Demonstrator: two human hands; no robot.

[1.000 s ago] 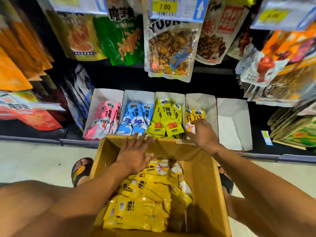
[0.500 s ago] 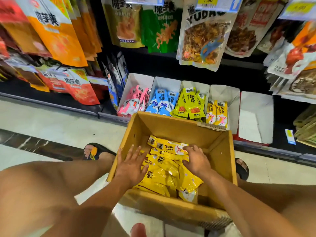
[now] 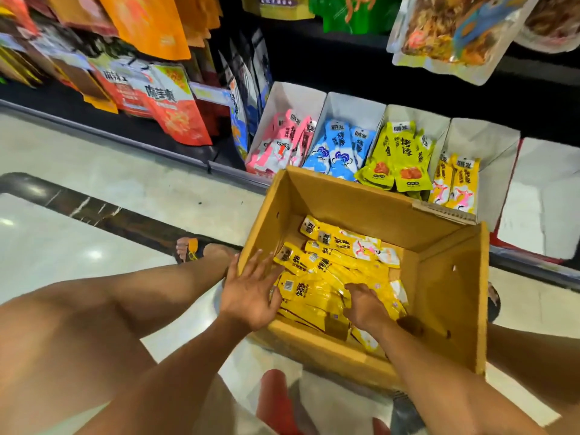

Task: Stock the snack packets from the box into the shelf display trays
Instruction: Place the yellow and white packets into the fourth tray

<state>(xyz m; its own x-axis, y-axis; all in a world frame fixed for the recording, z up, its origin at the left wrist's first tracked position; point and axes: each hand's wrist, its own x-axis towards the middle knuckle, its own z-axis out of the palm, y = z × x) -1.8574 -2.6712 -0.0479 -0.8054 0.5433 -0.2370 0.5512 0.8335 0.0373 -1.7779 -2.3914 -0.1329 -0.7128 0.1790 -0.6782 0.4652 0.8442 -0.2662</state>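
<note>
An open cardboard box [image 3: 445, 296] stands on the floor in front of the low shelf, with several yellow snack packets [image 3: 332, 252] lying loose in it. My left hand [image 3: 251, 290] is at the box's left rim, fingers spread and touching the packets. My right hand [image 3: 364, 304] is down in the pile, its fingers curled round yellow packets. On the shelf stand white display trays: pink packets [image 3: 276, 142], blue packets [image 3: 339, 149], green-yellow packets [image 3: 398, 158], two yellow packets [image 3: 455, 183], and a white tray [image 3: 546, 183] with nothing in it.
Large snack bags hang above the trays [image 3: 452, 32] and to the left [image 3: 166, 105]. My left knee fills the lower left, and my sandalled foot [image 3: 191, 249] is left of the box. A red object [image 3: 273, 400] sits below the box. Bare tiled floor [image 3: 94, 171] lies left.
My right hand came back from the tray with two yellow packets and went down into the box's pile. My left hand slid from the box's far edge to its left rim.
</note>
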